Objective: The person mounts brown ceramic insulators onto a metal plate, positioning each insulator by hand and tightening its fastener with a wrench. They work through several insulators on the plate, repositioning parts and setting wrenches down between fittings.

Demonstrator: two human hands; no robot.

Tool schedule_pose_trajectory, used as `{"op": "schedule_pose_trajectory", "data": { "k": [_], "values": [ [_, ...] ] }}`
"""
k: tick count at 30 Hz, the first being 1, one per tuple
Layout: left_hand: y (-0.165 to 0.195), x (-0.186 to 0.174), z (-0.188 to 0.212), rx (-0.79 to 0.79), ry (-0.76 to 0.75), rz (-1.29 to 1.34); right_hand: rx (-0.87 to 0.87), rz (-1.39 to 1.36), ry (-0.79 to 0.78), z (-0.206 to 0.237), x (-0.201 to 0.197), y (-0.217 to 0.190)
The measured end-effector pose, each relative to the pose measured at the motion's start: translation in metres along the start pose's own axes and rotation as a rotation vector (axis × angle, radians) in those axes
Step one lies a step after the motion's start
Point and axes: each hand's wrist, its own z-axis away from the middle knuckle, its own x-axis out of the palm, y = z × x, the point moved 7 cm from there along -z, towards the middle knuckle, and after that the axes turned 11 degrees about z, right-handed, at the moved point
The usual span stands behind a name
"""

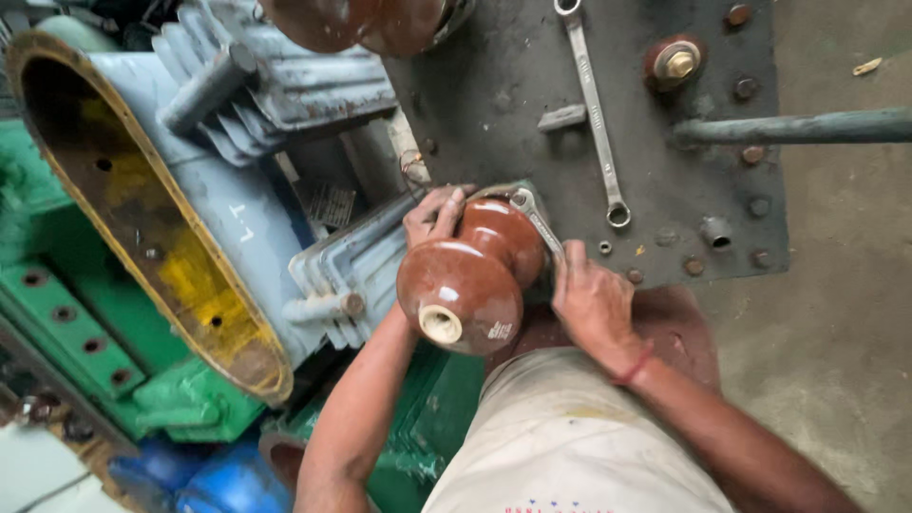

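A grey-blue steel tank shell with cooling fins (237, 190) lies open-mouthed to the left of the plate, its inside rusty and smeared with yellow paint, and it rests on green-painted steel frames (85, 323).

Beside it a dark grey steel cover plate with bolts along its edges (665, 190) carries the work. A grey steel pipe (807, 125) runs off its right edge, and the concrete floor (836, 313) shows beyond.

At the plate's near left corner stands a glossy brown ribbed porcelain insulator with a pale hollow tip (470, 280), tilted toward the camera. A second brown insulator (351, 21) shows only in part at the plate's far left corner.

A long bright steel ring spanner (594, 109) lies loose on the plate, running from the far edge toward the middle. A brass-topped stud on a brown washer (674, 63) sits near the far right corner.

The left hand (434, 217) is curled over the far side of the insulator at the near corner, fingers pressed against its neck. The right hand (591, 299) is closed around the handle of a small steel spanner (535, 220), whose head sits at the insulator's base, on its right side against the plate.
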Motion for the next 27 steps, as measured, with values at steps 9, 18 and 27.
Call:
{"op": "schedule_pose_trajectory", "data": {
  "k": [9,18,27],
  "values": [
    [-0.003,0.0,-0.005,0.022,-0.016,-0.057,-0.798,0.226,0.263,-0.111,-0.028,0.043],
    [0.01,0.001,0.0,-0.044,0.02,-0.028,-1.216,0.41,0.174,-0.179,-0.024,-0.05],
    [0.012,0.002,0.005,-0.077,0.026,0.039,-0.998,0.341,0.16,-0.139,-0.054,-0.032]
  ]
}}
